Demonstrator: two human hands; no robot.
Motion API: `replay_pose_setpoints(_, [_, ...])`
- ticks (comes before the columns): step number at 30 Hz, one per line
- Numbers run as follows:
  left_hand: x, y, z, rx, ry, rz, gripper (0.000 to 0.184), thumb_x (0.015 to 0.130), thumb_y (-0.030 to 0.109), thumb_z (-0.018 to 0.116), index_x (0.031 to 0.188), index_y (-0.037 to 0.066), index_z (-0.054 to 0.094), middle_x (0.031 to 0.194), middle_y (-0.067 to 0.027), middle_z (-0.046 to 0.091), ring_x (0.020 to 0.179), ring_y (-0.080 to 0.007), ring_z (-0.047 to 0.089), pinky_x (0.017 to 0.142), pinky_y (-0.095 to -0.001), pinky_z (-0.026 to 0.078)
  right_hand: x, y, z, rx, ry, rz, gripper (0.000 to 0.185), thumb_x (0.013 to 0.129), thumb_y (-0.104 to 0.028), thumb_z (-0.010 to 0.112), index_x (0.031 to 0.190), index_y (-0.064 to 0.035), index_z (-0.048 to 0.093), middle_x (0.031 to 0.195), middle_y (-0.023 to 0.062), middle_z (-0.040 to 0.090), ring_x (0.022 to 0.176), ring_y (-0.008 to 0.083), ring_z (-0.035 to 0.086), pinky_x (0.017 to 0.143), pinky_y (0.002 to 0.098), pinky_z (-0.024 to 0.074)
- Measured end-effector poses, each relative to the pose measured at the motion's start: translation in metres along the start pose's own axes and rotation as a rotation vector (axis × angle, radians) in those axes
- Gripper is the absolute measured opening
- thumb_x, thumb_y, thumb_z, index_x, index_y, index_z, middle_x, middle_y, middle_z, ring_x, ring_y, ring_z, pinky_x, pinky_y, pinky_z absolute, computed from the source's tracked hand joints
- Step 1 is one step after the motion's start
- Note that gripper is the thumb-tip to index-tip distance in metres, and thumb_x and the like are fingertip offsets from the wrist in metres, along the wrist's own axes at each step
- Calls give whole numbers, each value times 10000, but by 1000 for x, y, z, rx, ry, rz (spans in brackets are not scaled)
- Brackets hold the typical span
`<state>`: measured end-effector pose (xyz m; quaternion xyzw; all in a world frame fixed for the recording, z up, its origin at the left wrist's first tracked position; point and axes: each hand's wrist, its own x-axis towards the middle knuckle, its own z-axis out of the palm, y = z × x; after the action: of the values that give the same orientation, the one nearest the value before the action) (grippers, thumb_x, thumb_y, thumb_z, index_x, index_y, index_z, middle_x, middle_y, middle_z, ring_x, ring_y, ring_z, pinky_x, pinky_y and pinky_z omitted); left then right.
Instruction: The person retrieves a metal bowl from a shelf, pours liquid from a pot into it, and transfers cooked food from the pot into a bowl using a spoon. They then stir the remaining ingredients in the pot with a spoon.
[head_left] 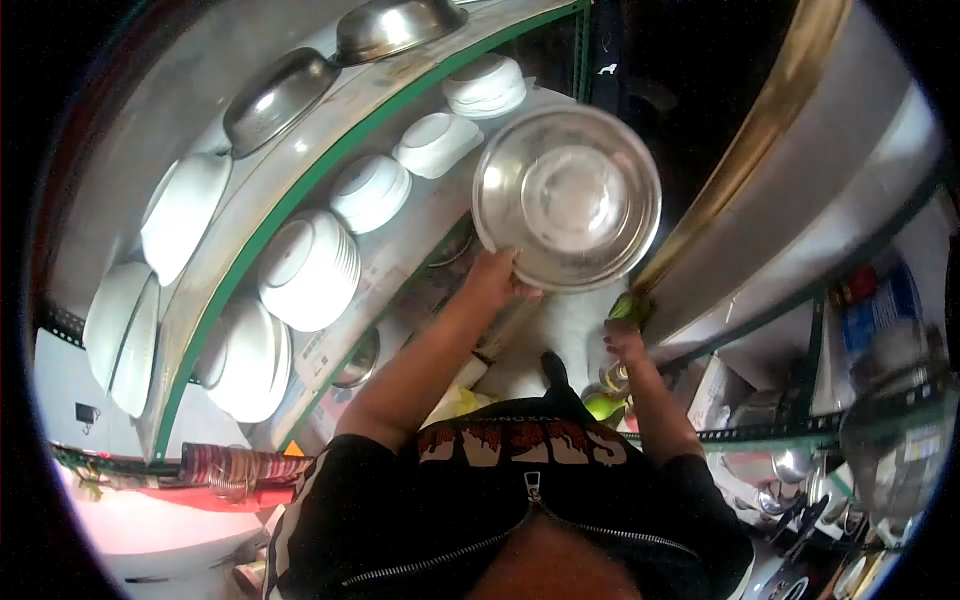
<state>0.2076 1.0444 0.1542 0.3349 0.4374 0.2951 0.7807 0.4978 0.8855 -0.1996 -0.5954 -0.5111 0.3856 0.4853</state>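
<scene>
A round, shiny metal basin (567, 200) is held up in front of my body, with its broad face toward the camera. My left hand (497, 278) grips its lower left rim, fingers wrapped round the edge. Lower and to the right, my right hand (624, 340) is closed at the lower end of a green object (628, 308), which is too small to make out. The right hand is apart from the basin.
Green-edged shelves on the left hold stacked white bowls (310, 270), white plates (243, 360) and metal bowls (280, 100). A pale panel with a brown edge (745, 165) slants along the right. Utensils (790, 490) crowd a rack at lower right.
</scene>
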Motion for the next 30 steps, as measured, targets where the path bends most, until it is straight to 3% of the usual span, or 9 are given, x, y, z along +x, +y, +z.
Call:
replay_pose_setpoints(4, [41, -47, -38, 77, -65, -7, 359, 893, 269, 547, 1106, -18, 519, 991, -153, 617, 828, -265, 635, 654, -370, 547, 109, 29, -23, -122, 207, 384, 529, 689, -257, 748, 1101, -5, 532, 724, 114, 607, 645, 235, 588, 608, 368, 479])
replay_pose_setpoints(5, [53, -47, -41, -159, 4, -250, 339, 902, 267, 536, 1094, -13, 533, 985, -146, 621, 831, -254, 632, 672, -355, 534, 135, 16, -26, -178, 280, 450, 582, 680, -267, 760, 1121, 25, 516, 681, 122, 605, 637, 244, 589, 621, 375, 482])
replay_pose_setpoints(9, [105, -90, -69, -320, -5, -364, 300, 916, 260, 508, 1106, 31, 544, 1039, -117, 610, 885, -229, 607, 723, -360, 530, 245, -30, -62, -665, 282, 268, 763, 769, -405, 689, 1314, 33, 385, 700, 140, 622, 651, 266, 604, 595, 370, 487])
replay_pose_setpoints(17, [145, -53, -40, -312, 65, -487, 251, 861, 190, 585, 1060, 43, 541, 920, -100, 617, 836, -201, 618, 625, -316, 544, 436, -121, -99, -668, 475, 244, 937, 731, -519, 678, 1447, -151, 199, 1389, 161, 318, 1197, 337, 401, 970, 475, 352])
replay_pose_setpoints(18, [160, -64, -56, -449, -152, -555, 220, 855, 208, 595, 1006, 53, 558, 844, -79, 627, 700, -182, 623, 520, -301, 539, 447, -128, -100, -661, 498, 215, 942, 730, -526, 677, 1452, -168, 188, 1456, 157, 266, 1253, 345, 366, 1007, 490, 329])
replay_pose_setpoints(21, [165, -53, -24, -438, -23, -526, 249, 857, 242, 587, 1021, 54, 586, 844, -46, 641, 659, -135, 608, 460, -259, 499, 468, -136, -101, -413, 486, 102, 861, 735, -475, 703, 1411, -128, 298, 1375, 163, 387, 1157, 331, 460, 956, 479, 384])
replay_pose_setpoints(24, [167, -51, -13, -301, -99, -457, 289, 876, 280, 555, 1057, 59, 596, 862, -24, 651, 662, -104, 594, 473, -222, 479, 498, -93, -104, -862, 256, 237, 986, 727, -469, 704, 1445, -84, 149, 1287, 183, 485, 1151, 336, 485, 934, 419, 413])
replay_pose_setpoints(28, [156, -26, 27, -321, -13, -434, 311, 910, 314, 496, 1064, 69, 609, 899, -21, 661, 680, -102, 593, 529, -200, 476, 449, -103, -87, -259, 58, 362, 594, 816, -448, 647, 1194, -11, 511, 1122, 138, 562, 925, 230, 543, 843, 360, 448])
replay_pose_setpoints(30, [156, -22, 19, -330, -50, -433, 253, 915, 234, 503, 1033, 33, 601, 922, -76, 635, 754, -161, 596, 630, -263, 505, 405, -107, -86, -145, 71, 349, 552, 817, -458, 642, 1124, -11, 538, 1069, 112, 575, 919, 204, 530, 827, 347, 432])
